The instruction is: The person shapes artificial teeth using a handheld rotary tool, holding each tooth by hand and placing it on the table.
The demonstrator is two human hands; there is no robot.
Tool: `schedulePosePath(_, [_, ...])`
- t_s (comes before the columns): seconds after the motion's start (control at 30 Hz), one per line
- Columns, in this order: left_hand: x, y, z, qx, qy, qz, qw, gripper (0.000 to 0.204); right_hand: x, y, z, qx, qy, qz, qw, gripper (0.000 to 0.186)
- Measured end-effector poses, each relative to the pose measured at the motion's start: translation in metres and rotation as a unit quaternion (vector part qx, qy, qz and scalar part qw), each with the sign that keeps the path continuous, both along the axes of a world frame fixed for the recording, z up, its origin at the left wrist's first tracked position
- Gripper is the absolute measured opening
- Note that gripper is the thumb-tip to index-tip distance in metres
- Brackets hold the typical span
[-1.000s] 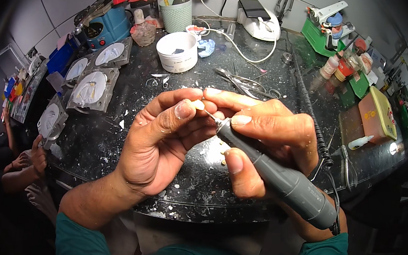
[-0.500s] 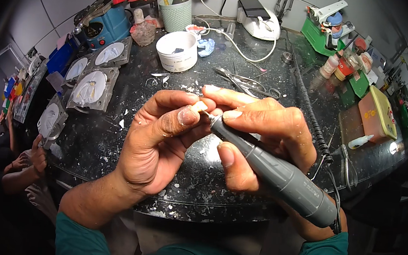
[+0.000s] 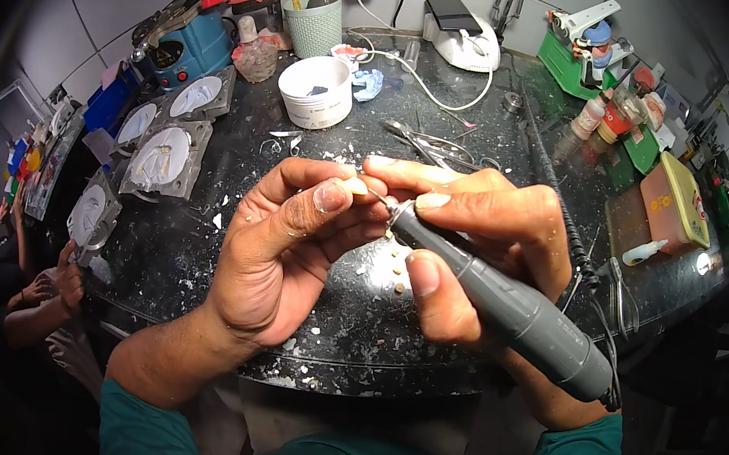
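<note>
Between the thumb and fingertips of my left hand [image 3: 266,258] is a small, pale yellowish tooth-like piece [image 3: 356,186]. My right hand [image 3: 507,227] is wrapped round a grey rotary handpiece [image 3: 526,315], its body slanting down to the right. The thin bur [image 3: 376,196] at its tip points at the tooth-like piece; whether they touch is too small to tell. My right fingertips reach close to the left ones. Below the hands, a few small yellowish bits [image 3: 398,288] lie on the dark worktop [image 3: 354,348].
Plaster-filled metal flasks [image 3: 162,158] stand at left. Behind my hands are a white tub [image 3: 315,93], a blue mould [image 3: 367,84] and metal pliers [image 3: 441,150]. A coiled cord [image 3: 558,192] runs at right, near a plastic box [image 3: 674,203]. Another person's hand [image 3: 69,280] shows far left.
My right hand and the handpiece have shifted slightly right and down, drawing the tip back from my left fingers. The left thumb has moved a little, and the yellowish bits below have come into view.
</note>
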State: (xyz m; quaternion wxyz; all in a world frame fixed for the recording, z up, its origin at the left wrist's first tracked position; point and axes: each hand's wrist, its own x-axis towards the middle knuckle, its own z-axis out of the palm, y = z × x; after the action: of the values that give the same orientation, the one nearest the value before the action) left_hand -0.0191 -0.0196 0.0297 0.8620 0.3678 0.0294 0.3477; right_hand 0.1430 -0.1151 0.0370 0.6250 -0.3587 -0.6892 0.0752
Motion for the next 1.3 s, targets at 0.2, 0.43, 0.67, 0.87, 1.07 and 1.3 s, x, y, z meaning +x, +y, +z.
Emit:
schedulePosePath(0.2, [0.0013,0.0000,0.0001,-0.018,-0.006,-0.005,1.000,0.016,0.0000,0.0041,-0.0029,0.019,-0.005,0.005,1.000,0.034])
schedulePosePath(0.43, [-0.0001,0.0004,-0.0017,-0.041,0.004,-0.008,0.999,0.016,0.0002,0.0070,-0.0029,0.034,-0.009,0.009,0.999,0.033])
schedulePosePath(0.67, [-0.0002,0.0005,-0.0006,-0.042,-0.006,-0.017,0.999,0.018,-0.0022,0.0040,0.0007,0.028,0.007,0.016,0.999,0.033])
schedulePosePath(0.87, [-0.0007,-0.0009,-0.0010,0.029,-0.007,0.029,0.999,0.019,0.0012,0.0020,0.0002,0.027,-0.014,0.001,1.000,0.033])
schedulePosePath(1.07, [0.0004,-0.0029,0.0008,0.053,-0.011,0.044,0.998,0.020,-0.0043,-0.0027,0.0042,-0.008,0.004,-0.012,1.000,0.033])
schedulePosePath(1.3, [-0.0006,-0.0027,0.0002,0.060,-0.006,0.051,0.997,0.020,-0.0034,0.0003,0.0044,0.016,-0.006,-0.010,1.000,0.030])
